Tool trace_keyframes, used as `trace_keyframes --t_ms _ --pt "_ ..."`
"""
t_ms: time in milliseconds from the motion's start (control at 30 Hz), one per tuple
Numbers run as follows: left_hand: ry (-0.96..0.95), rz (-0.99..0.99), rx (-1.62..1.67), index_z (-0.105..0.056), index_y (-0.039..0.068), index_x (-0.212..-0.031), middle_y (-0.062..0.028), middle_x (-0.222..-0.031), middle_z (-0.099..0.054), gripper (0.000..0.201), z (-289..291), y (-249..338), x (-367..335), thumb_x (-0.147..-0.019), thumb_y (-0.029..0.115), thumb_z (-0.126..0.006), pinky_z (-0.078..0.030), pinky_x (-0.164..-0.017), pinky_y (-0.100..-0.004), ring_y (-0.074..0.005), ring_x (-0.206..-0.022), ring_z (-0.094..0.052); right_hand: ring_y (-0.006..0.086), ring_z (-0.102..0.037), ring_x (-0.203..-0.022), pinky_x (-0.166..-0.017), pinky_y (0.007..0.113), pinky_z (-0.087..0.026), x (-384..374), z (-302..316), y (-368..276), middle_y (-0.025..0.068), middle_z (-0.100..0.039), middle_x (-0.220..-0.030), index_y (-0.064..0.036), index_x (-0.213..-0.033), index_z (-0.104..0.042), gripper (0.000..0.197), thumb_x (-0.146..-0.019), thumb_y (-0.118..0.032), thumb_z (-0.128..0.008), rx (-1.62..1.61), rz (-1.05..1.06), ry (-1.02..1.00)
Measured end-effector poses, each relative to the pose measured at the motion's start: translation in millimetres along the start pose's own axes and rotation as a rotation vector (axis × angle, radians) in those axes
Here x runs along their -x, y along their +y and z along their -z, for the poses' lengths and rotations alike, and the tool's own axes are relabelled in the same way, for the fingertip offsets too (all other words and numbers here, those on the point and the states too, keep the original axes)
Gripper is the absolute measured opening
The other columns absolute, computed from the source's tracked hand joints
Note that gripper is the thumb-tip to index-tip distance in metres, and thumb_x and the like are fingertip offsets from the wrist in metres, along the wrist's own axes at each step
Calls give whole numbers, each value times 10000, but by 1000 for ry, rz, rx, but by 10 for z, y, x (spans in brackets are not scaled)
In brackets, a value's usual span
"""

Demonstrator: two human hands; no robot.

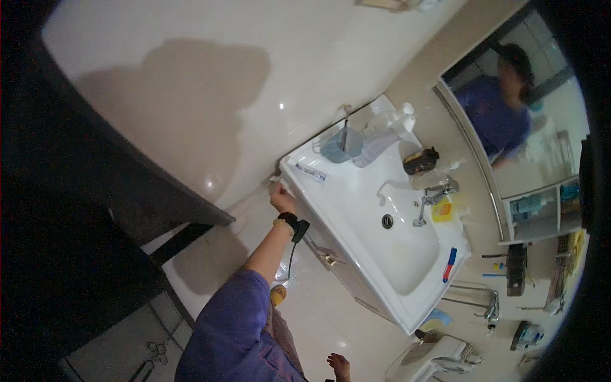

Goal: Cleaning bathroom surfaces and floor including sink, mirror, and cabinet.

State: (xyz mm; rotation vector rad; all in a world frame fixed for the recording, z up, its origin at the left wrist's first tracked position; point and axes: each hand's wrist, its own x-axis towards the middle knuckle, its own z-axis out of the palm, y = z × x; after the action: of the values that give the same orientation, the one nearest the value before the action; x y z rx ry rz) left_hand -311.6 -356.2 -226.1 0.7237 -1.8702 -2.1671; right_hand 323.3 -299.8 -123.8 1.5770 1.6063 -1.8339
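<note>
My left hand reaches to the near left corner of a white washbasin, its fingers curled close together. Something small and whitish shows at the fingertips, too unclear to name. A black strap with a small device and a cord sits on that wrist. Just beyond the hand, a toothpaste tube lies on the basin's rim. Behind it stands a bluish cup with a toothbrush in it. Low in the view, my right hand hangs away from the basin with its fingers apart, holding nothing visible.
Pump bottles and a dark bottle stand behind the bowl, near the chrome tap and a yellow packet. A red and blue object rests on the right rim. A mirror hangs above; a toilet stands lower right.
</note>
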Motion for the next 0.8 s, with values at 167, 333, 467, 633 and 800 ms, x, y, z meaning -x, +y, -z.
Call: trace_keyframes --t_ms 167,333,467,633,800 --pt "-70 -57 -91 -600 2 -1036 -121 -684 -605 261 35 359 952 -782 6 -543 -433 -597 -279 -156 -598 -512 235 -612 -880 -705 299 -499 172 -130 426 156 -620 -950 45 -1077 -535 276 -866 -132 -521 -82 -158 9" --pt "-890 6 -347 -613 21 -1032 -162 -852 -647 250 695 544 1814 -790 66 -564 -468 -710 -287 -173 -774 -620 209 -619 -832 -673 281 -493 223 -287 356 143 -628 -928 39 -1057 -548 263 -867 -141 -516 -82 -141 29" --pt "-1014 -224 -329 -572 63 -1111 -141 -1052 -599 342 874 1200 1663 -773 17 -543 -465 -798 -304 -233 -953 -594 193 -613 -814 -689 272 -486 257 -435 -93 143 -626 -939 42 -1054 -546 262 -880 -144 -484 -37 -19 145" --pt "-954 -840 -684 -536 54 -1126 -117 -1168 -523 384 405 1910 700 -766 -50 -451 -337 -981 -394 -348 -1118 -436 197 -613 -832 -707 281 -481 353 -675 -138 134 -626 -939 25 -1054 -549 259 -877 -154 -489 -95 -17 212" --pt "-1037 -1318 -1166 -516 67 -1151 -102 -1180 -503 353 216 1291 1180 -810 57 -425 -314 -981 -442 -320 -1096 -450 199 -614 -832 -698 287 -488 677 -979 137 142 -628 -934 40 -1035 -556 264 -872 -154 -480 -189 -69 256"
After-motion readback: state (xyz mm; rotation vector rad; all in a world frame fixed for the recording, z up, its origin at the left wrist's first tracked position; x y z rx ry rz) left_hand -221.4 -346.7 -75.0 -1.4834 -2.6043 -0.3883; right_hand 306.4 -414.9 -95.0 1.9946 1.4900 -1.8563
